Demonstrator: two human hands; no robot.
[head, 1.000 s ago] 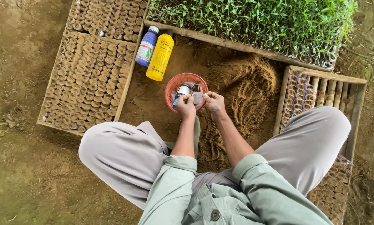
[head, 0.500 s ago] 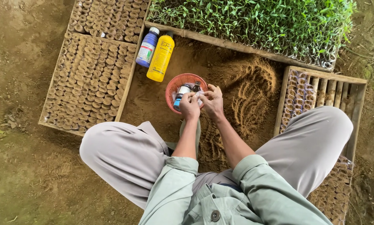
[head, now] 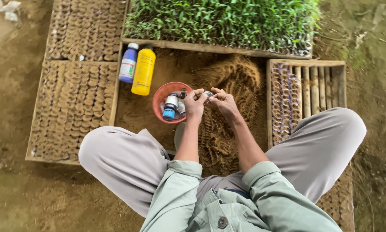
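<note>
I squat over loose brown soil. My left hand [head: 194, 104] and my right hand [head: 223, 102] meet just right of a small red bowl [head: 160, 95], and together they pinch a small clear packet [head: 208, 93] between the fingertips. In the bowl lie a small white bottle with a blue cap [head: 170, 107] and other small items I cannot make out. Both forearms reach forward between my knees.
A yellow bottle [head: 143, 71] and a blue-and-white bottle [head: 127, 63] lie left of the bowl. Wooden trays of soil-filled cells [head: 75, 99] sit at left, a tray of green seedlings [head: 221, 21] beyond, a partly filled slatted tray [head: 307, 88] at right.
Both hands have lifted out of the red bowl and shifted right, now holding the small clear packet between them. The view has tilted slightly.
</note>
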